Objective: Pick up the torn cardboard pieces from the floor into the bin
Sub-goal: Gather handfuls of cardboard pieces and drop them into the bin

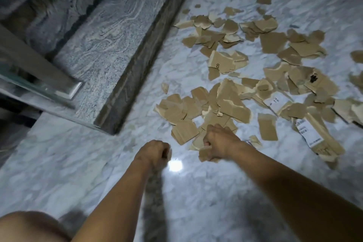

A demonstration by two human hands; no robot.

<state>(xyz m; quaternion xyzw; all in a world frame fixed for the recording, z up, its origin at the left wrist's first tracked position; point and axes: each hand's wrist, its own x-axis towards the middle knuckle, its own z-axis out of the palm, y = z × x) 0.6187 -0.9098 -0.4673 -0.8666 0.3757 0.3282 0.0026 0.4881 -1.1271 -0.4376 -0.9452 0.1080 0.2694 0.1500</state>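
At left, one grey stone sill (110,45). Then two hands: left hand (152,150) curled into a fist, nothing visible inside; right hand (218,142) clenched round one torn cardboard piece (205,154). Beyond and rightward, scattered cardboard pieces (275,76) across the marble floor (78,163) (dozens, too overlapped to count).

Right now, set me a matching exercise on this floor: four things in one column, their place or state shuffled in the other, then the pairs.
Things
1. left hand
2. right hand
3. black-stained piece
4. glare spot

Place or state
A. grips a cardboard piece
B. on the bare marble floor, between the wrists
C. fingers curled, nothing seen in them
D. lies far right in the pile

Pairs: 1-C, 2-A, 3-D, 4-B
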